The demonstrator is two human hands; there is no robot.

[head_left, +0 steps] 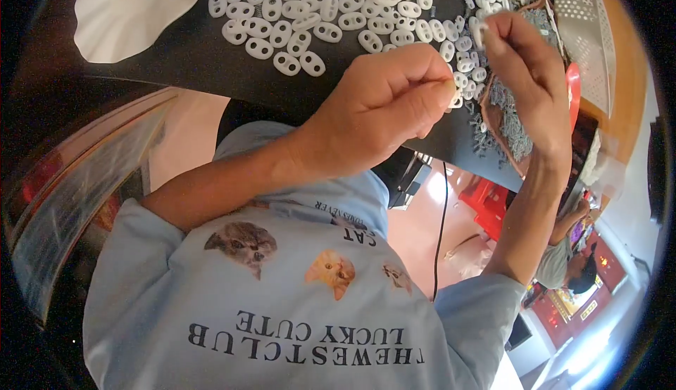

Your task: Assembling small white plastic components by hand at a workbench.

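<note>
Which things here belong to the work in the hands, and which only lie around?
In use: left hand, right hand pinching a white oval piece, pile of white oval pieces, small grey parts.
Lying about: white cloth, perforated white tray, black cable.

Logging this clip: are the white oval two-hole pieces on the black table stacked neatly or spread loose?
Spread loose. The white oval pieces lie scattered flat across the black table, at mixed angles, some overlapping, beyond both hands.

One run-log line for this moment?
left hand: pinched shut, contents hidden | right hand: pinching white oval piece | black table: white oval pieces
</note>
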